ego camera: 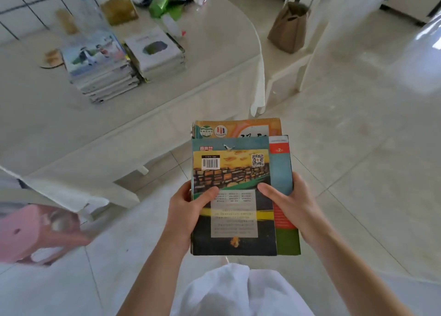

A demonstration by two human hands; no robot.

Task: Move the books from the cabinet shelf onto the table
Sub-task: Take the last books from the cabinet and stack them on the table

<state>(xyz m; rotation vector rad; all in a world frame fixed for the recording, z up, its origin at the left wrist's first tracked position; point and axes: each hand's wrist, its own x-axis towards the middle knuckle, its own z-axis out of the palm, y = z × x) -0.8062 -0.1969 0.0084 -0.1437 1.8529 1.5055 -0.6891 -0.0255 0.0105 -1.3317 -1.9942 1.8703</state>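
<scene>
You hold a stack of books (241, 191) in front of you above the floor, your left hand (188, 210) gripping its left edge and your right hand (291, 203) its right edge, thumbs on top. Ahead and to the left stands the table (202, 77), with two piles on it side by side: the taller pile (102, 69) left, the shorter pile (157, 53) touching it on the right. A chair (298, 60) stands just right of the table with a paper bag (288, 26) on its seat, and a stool (31, 232) sits at your left.

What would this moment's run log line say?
left hand + right hand: holding book stack | over floor | table: two piles already
</scene>
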